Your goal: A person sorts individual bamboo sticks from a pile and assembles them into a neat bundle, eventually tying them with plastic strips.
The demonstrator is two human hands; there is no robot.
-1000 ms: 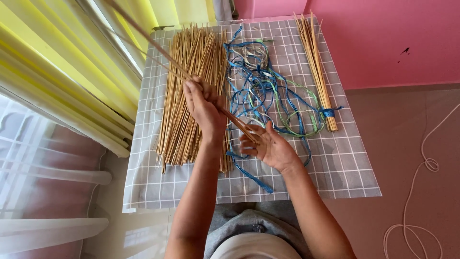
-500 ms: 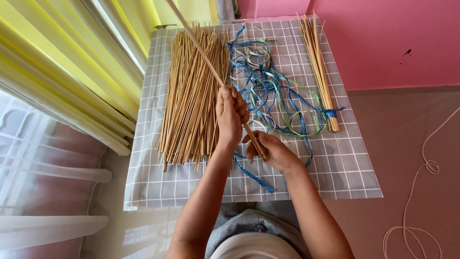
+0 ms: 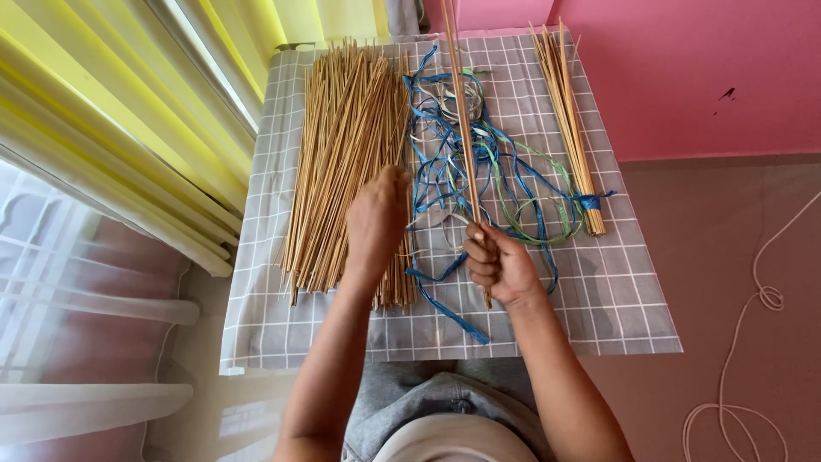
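Note:
My right hand grips a few long thin wooden sticks near their lower end; they point up and away over a tangle of blue and green raffia strips. My left hand rests knuckles-up on the big loose pile of wooden sticks at the left of the grey checked cloth; its fingers are hidden, so what they grasp cannot be told. A small bundle of sticks tied with blue strip lies at the right of the cloth.
Yellow curtains hang at the left beside a sheer white curtain. A pink wall stands behind. A white cord trails over the brown floor at the right. My grey-clad lap is at the bottom.
My right hand took over the sticks and swung them from leaning left to nearly straight away. My left hand let go of them and dropped onto the loose pile.

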